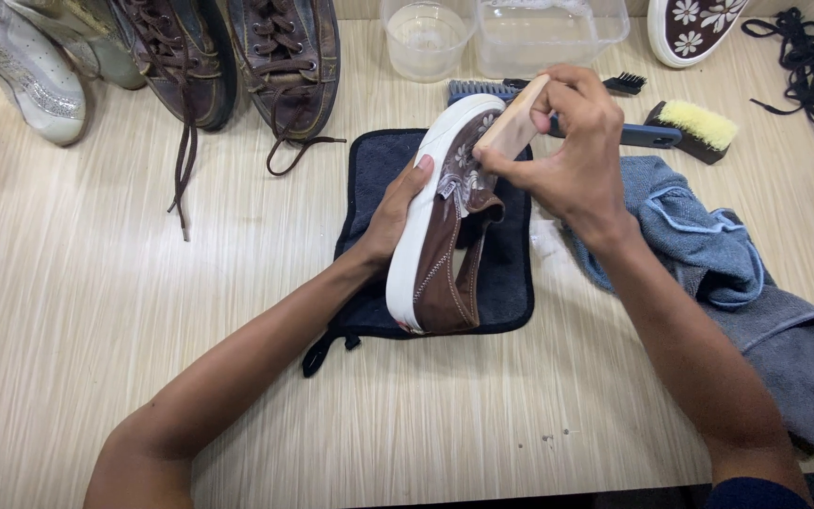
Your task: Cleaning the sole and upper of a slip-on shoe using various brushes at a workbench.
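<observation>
Left hand (396,212) has its fingers wrapped around the white sole of a brown slip-on shoe (445,254), tipped on its side over a dark cloth (511,292) mid-worktop. Right hand (572,155) is closed around a wooden brush (512,123) pressed to the toe. Blue-grey towel (746,311) sits toward the right edge, two brown lace-ups (237,52) along the far edge.

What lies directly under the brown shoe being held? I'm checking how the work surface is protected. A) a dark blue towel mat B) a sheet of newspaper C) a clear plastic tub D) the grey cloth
A: the brown shoe, steadied by the left hand, sits over a dark blue towel mat on the table; the grey cloth lies off to the right.
</observation>
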